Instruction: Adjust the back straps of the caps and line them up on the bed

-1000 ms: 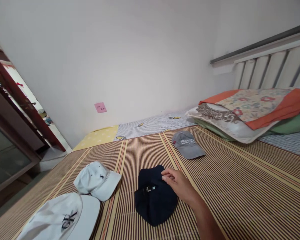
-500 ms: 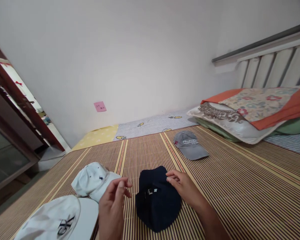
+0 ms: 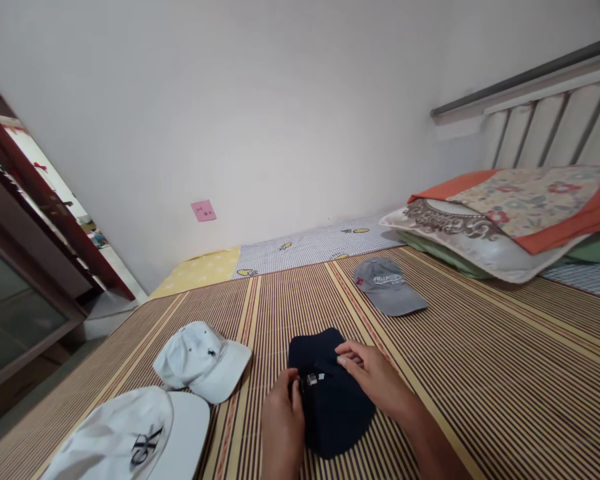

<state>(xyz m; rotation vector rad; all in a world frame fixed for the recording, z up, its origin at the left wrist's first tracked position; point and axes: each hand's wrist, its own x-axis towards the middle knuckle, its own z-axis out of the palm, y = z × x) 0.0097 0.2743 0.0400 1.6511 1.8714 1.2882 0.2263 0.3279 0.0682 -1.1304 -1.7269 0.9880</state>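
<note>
A dark navy cap [image 3: 337, 413] lies on the striped mat, its inside and back strap buckle showing between my hands. My left hand [image 3: 283, 420] is at the cap's left edge, thumb and fingers pressed close around that edge. Over the right side of the cap is my right hand [image 3: 367, 372], its thumb and fingertips brought together by the brim; whether they pinch any fabric is hard to see. To the left sit a pale cap with a small emblem [image 3: 203, 360] and, nearer me, a white cap with black letters [image 3: 130, 437].
A grey cap [image 3: 390, 287] lies farther back on the striped mat [image 3: 480, 373]. Stacked pillows [image 3: 480, 233] are at the right by a white headboard [image 3: 555, 127]. A wall with a pink note [image 3: 203, 211] stands behind the bed; a doorway is at the left.
My left hand has moved right, from beside the pale cap to the navy cap's left edge, and its fingers have closed. My right hand stays by the brim. The view has shifted slightly.
</note>
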